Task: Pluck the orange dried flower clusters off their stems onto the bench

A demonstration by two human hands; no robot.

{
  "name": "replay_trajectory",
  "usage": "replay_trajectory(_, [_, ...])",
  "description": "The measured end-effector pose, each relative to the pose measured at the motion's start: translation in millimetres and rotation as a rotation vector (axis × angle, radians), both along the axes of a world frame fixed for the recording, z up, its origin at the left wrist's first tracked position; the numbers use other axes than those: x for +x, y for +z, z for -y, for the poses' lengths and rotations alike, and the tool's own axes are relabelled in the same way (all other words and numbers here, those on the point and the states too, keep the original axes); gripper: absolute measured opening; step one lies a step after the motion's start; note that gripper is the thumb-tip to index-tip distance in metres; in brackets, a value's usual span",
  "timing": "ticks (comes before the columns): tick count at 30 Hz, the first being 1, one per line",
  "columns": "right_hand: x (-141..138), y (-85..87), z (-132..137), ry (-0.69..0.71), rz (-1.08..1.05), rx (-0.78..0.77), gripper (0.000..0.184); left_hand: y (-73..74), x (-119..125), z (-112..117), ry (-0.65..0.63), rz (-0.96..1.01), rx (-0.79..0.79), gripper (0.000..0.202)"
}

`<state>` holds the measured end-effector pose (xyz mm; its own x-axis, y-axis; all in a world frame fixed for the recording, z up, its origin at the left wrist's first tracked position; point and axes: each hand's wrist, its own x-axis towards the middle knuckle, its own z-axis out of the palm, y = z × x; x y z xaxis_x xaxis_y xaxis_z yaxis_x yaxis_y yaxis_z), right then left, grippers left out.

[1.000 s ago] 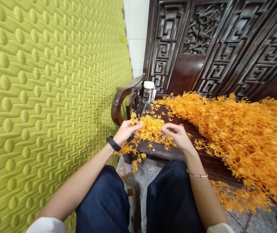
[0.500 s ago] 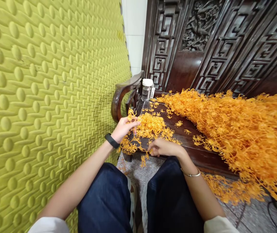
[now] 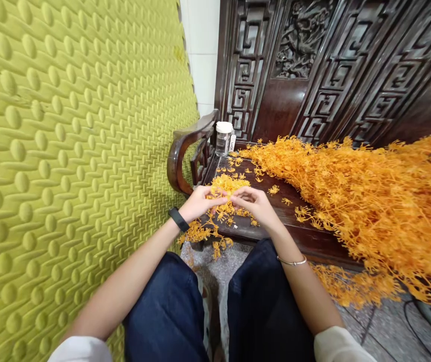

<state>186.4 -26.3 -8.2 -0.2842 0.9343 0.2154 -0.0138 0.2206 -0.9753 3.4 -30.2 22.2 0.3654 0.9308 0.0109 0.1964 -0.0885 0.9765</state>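
My left hand (image 3: 204, 201) is closed in a pinch on an orange plastic flower sprig (image 3: 215, 245), whose branches hang below it past the bench's front edge. My right hand (image 3: 252, 202) pinches at the same orange piece, its fingertips almost meeting the left ones. What lies exactly between the fingertips is small and partly hidden. Under and behind the hands spreads a heap of loose orange flower pieces (image 3: 234, 182) on the dark wooden bench (image 3: 288, 221). A few single flower pieces (image 3: 273, 190) are scattered to the right.
A large mass of orange plastic flower stems (image 3: 369, 196) covers the bench's right side and hangs over its front. A clear jar with a white lid (image 3: 224, 138) stands by the curved armrest (image 3: 175, 161). A yellow-green textured mat (image 3: 87, 151) rises at left.
My right hand has risen from the bench's front edge to meet my left hand over the heap. My left hand has moved slightly right and down, and the view has shifted a little.
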Motion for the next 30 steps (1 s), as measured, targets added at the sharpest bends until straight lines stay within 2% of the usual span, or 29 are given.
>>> replay_trajectory(4, [5,0.5,-3,-0.185,-0.083,0.044,0.022,8.4,-3,2,0.084,-0.017,0.042,0.023])
replay_trajectory(7, [10,-6.1,-10,-0.331,-0.125,0.048,0.022,10.4,-6,3,0.123,-0.018,0.048,0.021])
replay_trajectory(8, [11,-9.8,-14,-0.347,-0.118,0.024,0.027,10.1,-6,3,0.128,-0.02,0.047,0.021])
replay_trajectory(11, [15,-21.3,-23,-0.335,-0.072,-0.075,0.058,6.8,-7,1,0.116,-0.002,0.035,0.02])
replay_trajectory(13, [17,-25.4,-26,-0.32,-0.034,-0.109,0.066,3.9,-7,-1,0.086,0.019,0.004,0.019])
replay_trajectory(15, [17,-24.1,-25,-0.267,0.013,-0.107,0.054,1.4,-7,-3,0.026,0.018,-0.042,0.024])
replay_trajectory(18, [13,-13.1,-16,-0.107,0.055,-0.05,0.029,-0.4,-7,-3,-0.139,-0.05,-0.105,0.032])
replay_trajectory(21, [5,0.1,-3,0.054,0.037,0.042,0.027,-1.2,-4,1,-0.28,-0.15,-0.111,0.037])
replay_trajectory(24, [-3,6.7,8,0.188,0.061,0.091,0.032,-2.2,0,5,-0.328,-0.22,-0.094,0.04])
replay_trajectory(26, [-8,6.8,12,0.149,0.084,0.121,0.031,-2.6,2,6,-0.326,-0.249,-0.095,0.041])
replay_trajectory(30, [-10,3.9,9,-0.092,0.001,0.177,0.021,-2.3,0,4,-0.278,-0.273,-0.059,0.044])
